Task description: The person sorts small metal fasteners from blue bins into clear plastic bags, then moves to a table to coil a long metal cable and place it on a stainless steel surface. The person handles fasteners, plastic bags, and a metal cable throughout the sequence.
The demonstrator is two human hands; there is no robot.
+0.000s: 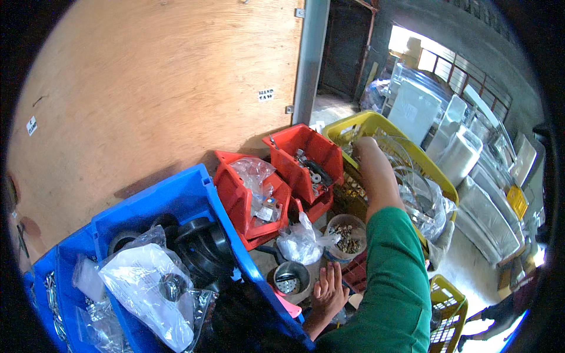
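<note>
A broad plywood panel (165, 88), its grain visible, was set behind everything. Below it, a deep blue plastic bin (159, 200) was filled with ribbed black round parts (206, 250) and a wrinkled clear plastic bag (144, 282). The long yellow slatted plastic crate (422, 159) was loaded with thin looped strands and crinkled clear film. Beside it, two red sloped plastic bins were seen: one (235, 197) holding bagged pieces, the other (287, 154) small metal hardware. The right hand (365, 144) was lowered into the crate; its fingers were hidden, so whether they were clamped on anything could not be told. The left hand (329, 294) was placed, fingers slightly apart and nothing seen held, just below a round tub (341, 256) of small brassy metal fittings. Nearby were left a knotted, cloudy plastic bag (300, 244) and a grey cup (303, 280) containing a perforated metal piece (287, 285).
</note>
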